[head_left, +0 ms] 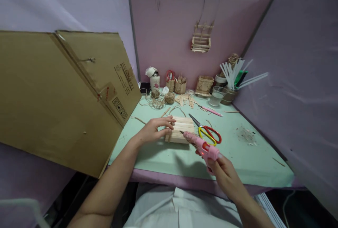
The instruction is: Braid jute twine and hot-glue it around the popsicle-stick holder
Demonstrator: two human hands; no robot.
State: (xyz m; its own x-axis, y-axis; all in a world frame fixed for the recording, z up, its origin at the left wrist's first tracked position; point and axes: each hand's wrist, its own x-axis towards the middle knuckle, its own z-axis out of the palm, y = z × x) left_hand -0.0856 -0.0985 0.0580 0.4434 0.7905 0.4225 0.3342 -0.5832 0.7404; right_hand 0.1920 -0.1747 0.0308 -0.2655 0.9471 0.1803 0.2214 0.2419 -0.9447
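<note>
A pink hot glue gun [202,144] is in my right hand [225,171], fingers wrapped round its handle. Its dark nozzle points left, over a small panel of pale craft sticks [182,129] laid side by side. My left hand [155,130] lies at the panel's left edge, fingers spread and the tips touching the sticks. Whether the nozzle touches the wood I cannot tell. Just right of the panel lie scissors [207,131] with one red and one yellow handle, blades pointing up and left.
Twine balls [169,97], loose craft sticks [186,100], a pink pen-like tool [212,111], and a clear cup [217,96] stand or lie behind. White glue sticks [233,73] fill a pot. A large cardboard sheet [79,97] leans at left. Scraps [247,136] lie at right.
</note>
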